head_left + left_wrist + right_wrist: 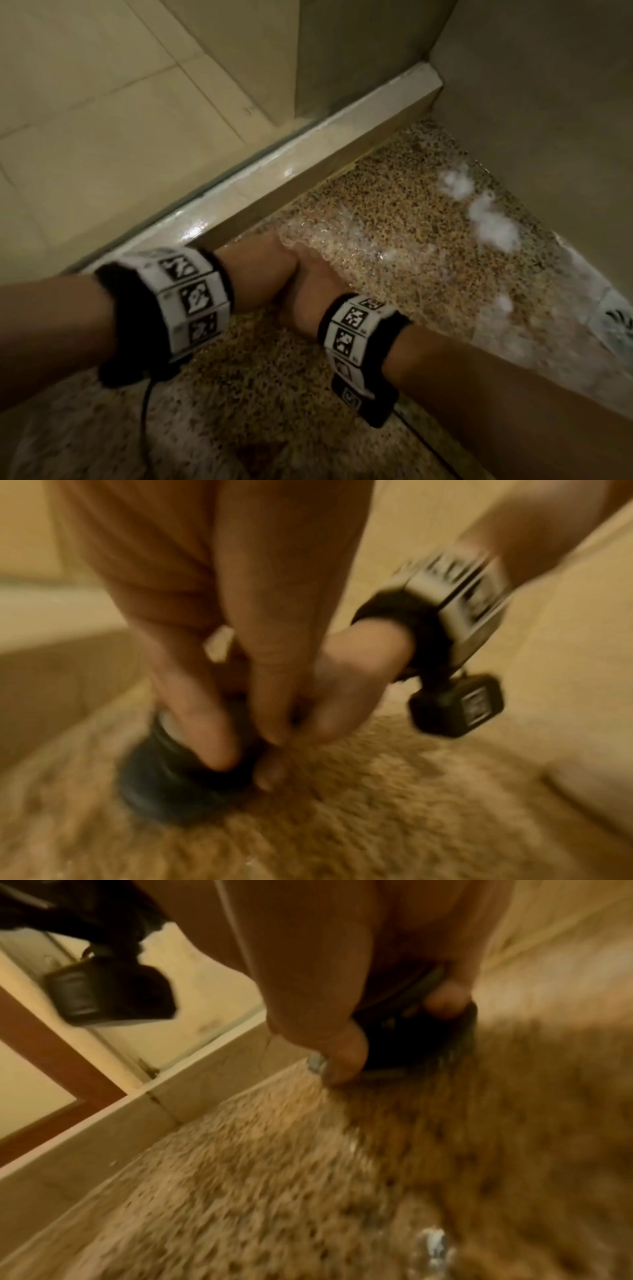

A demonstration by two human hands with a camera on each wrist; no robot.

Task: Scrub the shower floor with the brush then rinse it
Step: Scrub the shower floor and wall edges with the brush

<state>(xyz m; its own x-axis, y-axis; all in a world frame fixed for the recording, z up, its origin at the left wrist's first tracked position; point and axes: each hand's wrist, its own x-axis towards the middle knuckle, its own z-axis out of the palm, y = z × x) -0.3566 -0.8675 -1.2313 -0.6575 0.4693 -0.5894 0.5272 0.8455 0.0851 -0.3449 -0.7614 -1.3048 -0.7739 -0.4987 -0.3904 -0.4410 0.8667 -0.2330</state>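
Note:
The speckled pebble shower floor [394, 274] is wet, with white foam patches [493, 222]. Both hands meet low on it beside the kerb. In the head view they hide the brush. A dark round brush [164, 775] sits bristles-down on the floor in the blurred left wrist view. My left hand [263, 270] reaches down over its top, fingers [205, 731] wrapped on it. My right hand [305, 298] grips the same brush [404, 1037] from the other side, with fingertips [445, 1001] curled over its edge.
A white raised kerb [274, 178] runs diagonally just left of the hands, with a glass panel [359, 51] standing on it. Beige walls [548, 102] close the far corner. A floor drain [620, 318] lies at the right edge. Tiled bathroom floor [102, 102] lies beyond the kerb.

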